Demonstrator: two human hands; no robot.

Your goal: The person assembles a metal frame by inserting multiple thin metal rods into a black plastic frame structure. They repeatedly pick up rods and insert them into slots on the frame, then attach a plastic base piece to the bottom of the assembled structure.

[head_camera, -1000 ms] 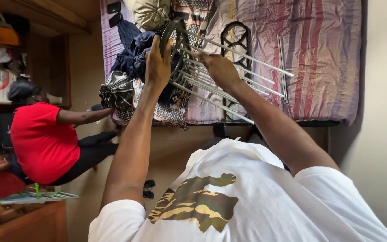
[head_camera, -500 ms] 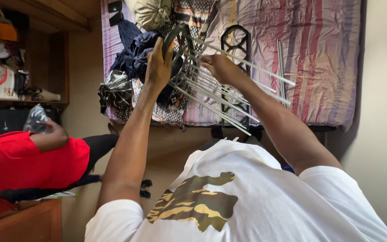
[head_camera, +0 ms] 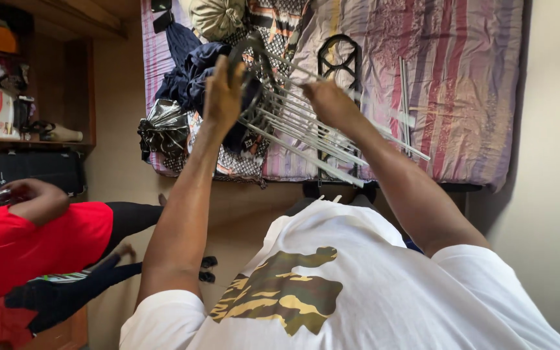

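A rack part made of several thin silver rods (head_camera: 306,126) joined to a black round end piece (head_camera: 249,58) is held over the bed. My left hand (head_camera: 223,94) grips the black end piece. Further along, my right hand (head_camera: 328,104) is closed around the rods. The rods slant down to the right, their free ends near the bed's front edge. A second black end piece (head_camera: 339,61) lies flat on the striped bedsheet (head_camera: 468,84) behind the rods, and a loose silver rod (head_camera: 405,97) lies to its right.
Dark blue clothes (head_camera: 192,71), a shiny crumpled bag (head_camera: 162,129) and a tied bundle (head_camera: 218,18) sit on the bed's left part. A person in a red top (head_camera: 27,249) is low at the left by wooden shelves (head_camera: 27,78). A wall (head_camera: 552,162) is at the right.
My hands have tilted the rod bundle slightly and my right hand slid further along the rods. The person in red has bent lower toward the left edge.
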